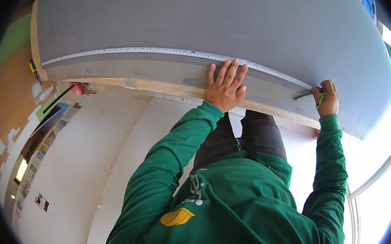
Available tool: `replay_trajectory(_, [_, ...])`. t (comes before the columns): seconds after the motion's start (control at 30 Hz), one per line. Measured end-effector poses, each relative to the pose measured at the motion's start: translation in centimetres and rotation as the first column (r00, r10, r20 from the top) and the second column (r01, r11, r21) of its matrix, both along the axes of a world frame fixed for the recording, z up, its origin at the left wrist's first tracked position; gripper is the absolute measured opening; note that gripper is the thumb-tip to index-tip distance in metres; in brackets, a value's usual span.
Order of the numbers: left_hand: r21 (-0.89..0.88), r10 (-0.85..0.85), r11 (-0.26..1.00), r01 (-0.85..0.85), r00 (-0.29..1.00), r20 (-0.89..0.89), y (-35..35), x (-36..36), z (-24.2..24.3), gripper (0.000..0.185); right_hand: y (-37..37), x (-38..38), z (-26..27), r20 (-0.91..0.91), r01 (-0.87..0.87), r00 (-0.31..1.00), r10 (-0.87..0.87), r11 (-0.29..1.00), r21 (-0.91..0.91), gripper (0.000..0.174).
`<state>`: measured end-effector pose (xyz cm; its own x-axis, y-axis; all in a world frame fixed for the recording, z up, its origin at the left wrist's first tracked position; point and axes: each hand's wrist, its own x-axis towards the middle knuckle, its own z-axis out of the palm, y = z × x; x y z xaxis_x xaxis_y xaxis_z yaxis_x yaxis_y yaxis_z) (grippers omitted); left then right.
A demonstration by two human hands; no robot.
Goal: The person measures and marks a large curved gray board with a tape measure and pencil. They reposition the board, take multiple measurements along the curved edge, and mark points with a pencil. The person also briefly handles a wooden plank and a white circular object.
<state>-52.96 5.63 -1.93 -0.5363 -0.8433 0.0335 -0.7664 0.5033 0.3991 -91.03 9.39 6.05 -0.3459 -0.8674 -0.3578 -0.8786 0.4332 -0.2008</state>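
A steel tape measure blade (173,51) lies across a large grey panel (206,20), roughly along its near edge. My left hand (226,86) rests flat on the panel, fingers spread, with some fingertips at the blade's near edge. Over at the blade's right end, my right hand (330,99) holds a slim green pen or pencil (321,99). A dark object (316,89), partly hidden by these fingers, sits where the blade ends; I cannot tell whether it is the tape's case. A dark strap or strip (302,94) juts out left of this hand.
A pale wooden strip (143,85) runs under the panel's near edge. At the left end is a yellow and black utility knife (33,68). A red object (78,88) shows beneath the panel. White sheeting (77,154) covers the floor, with newspaper (49,139) along its left side.
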Motion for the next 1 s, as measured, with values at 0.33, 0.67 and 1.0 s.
replay_trajectory(0.33, [0.002, -0.007, 1.0, 0.006, 0.998, 0.07, 0.2, -0.4, -0.1, 0.074, 2.4, 2.1, -1.7, -0.065, -0.057, 0.997, 0.038, 0.945, -0.322, 0.018])
replay_trajectory(0.67, [-0.001, -0.012, 1.0, 0.012, 0.996, 0.09, 0.2, -0.3, -0.1, 0.073, 3.2, 2.0, -2.0, 0.148, 0.013, 0.989, 0.028, 0.963, -0.268, 0.032])
replay_trajectory(1.0, [-0.035, -0.028, 0.999, 0.032, 0.994, 0.106, 0.0, -0.3, -0.1, 0.071, 1.2, -1.7, 4.0, 0.361, -0.175, 0.917, 0.17, 0.984, -0.019, 0.042])
